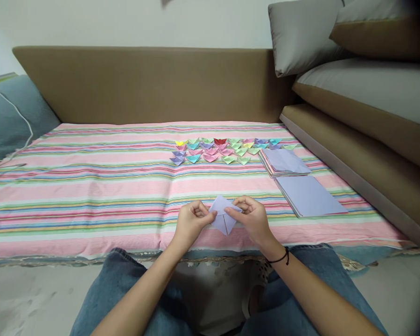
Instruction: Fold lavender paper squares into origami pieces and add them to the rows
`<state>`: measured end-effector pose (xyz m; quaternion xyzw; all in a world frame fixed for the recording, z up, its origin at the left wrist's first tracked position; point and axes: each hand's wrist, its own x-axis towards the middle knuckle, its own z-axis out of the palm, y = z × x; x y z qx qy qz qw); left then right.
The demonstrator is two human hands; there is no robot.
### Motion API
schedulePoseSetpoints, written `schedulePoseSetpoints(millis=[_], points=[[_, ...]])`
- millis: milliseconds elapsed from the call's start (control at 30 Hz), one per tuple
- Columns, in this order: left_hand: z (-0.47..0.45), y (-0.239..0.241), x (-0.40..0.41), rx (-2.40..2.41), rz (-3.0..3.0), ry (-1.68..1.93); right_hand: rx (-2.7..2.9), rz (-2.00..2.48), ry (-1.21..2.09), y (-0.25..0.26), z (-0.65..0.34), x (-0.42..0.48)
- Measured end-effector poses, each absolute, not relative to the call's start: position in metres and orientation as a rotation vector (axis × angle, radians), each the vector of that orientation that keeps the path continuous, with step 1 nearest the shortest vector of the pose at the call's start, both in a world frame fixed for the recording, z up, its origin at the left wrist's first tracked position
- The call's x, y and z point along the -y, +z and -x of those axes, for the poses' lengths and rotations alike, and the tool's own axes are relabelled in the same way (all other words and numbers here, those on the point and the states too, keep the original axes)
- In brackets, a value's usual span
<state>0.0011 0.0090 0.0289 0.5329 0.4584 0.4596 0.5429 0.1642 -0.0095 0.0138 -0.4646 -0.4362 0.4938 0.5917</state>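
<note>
Pinching lilac paper (pixel 223 215) | left hand (pixel 193 220) curled on its left edge | right hand (pixel 251 217) grips right corner (fingertips seemingly bent inward)

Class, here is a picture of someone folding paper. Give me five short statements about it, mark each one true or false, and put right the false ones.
1. The left hand and right hand both hold one lilac paper. True.
2. The small folded pieces lie in a heap beside the left hand. False: they lie in rows farther back on the cloth.
3. A black band is on the right wrist. True.
4. The flat stacks lie to the left of the hands. False: they lie to the right.
5. The cloth is plain white. False: it is striped, mostly pink.
</note>
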Motion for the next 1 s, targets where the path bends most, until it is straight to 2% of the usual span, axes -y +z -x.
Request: schedulePoseSetpoints(millis=[367, 1000], points=[[-0.007, 0.024, -0.005, -0.892, -1.177, 1.134, 0.909, 1.031, 1.233, 0.016, -0.159, 0.011], [-0.014, 0.022, -0.001, -0.990, -1.145, 1.219, 0.857, 1.017, 1.198, 0.012, -0.152, 0.012]])
